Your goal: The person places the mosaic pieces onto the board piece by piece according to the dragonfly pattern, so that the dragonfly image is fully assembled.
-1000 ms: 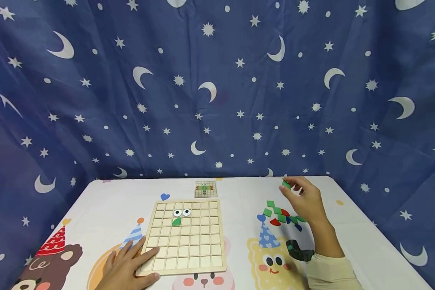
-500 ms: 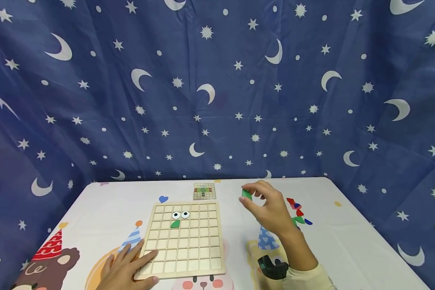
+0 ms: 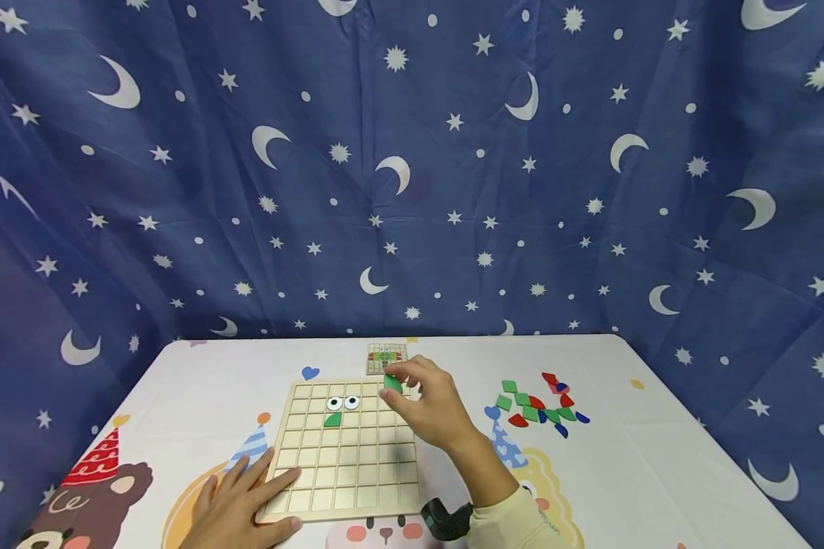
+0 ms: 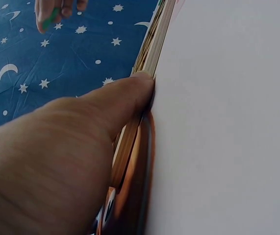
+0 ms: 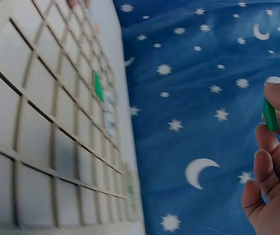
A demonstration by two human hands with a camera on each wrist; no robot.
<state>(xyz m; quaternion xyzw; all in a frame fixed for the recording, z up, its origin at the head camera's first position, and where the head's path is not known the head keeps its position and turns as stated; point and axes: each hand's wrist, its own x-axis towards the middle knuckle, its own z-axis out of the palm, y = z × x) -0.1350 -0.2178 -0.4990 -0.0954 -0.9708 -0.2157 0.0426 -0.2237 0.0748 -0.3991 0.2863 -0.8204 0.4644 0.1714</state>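
Note:
A wooden grid board (image 3: 357, 476) lies on the table, with two round eye tiles (image 3: 343, 402) in its upper part and a green rounded tile (image 3: 333, 419) just beneath the left eye. My right hand (image 3: 429, 400) is above the board's upper right and pinches another green tile (image 3: 393, 383) between thumb and finger; the right wrist view shows this green tile (image 5: 269, 115) edge-on. My left hand (image 3: 243, 499) rests spread at the board's lower left corner, its thumb (image 4: 130, 93) against the board's edge in the left wrist view.
Behind the board lies a small picture card (image 3: 387, 354) with a gridded figure, partly behind my right hand. Loose green, red and blue tiles (image 3: 530, 414) are scattered to the right. A starry blue curtain (image 3: 412, 191) hangs behind the printed tablecloth (image 3: 659, 457).
My right hand has carried the green tile leftward from beyond the loose tiles to above the board. The left hand stays at the board's corner.

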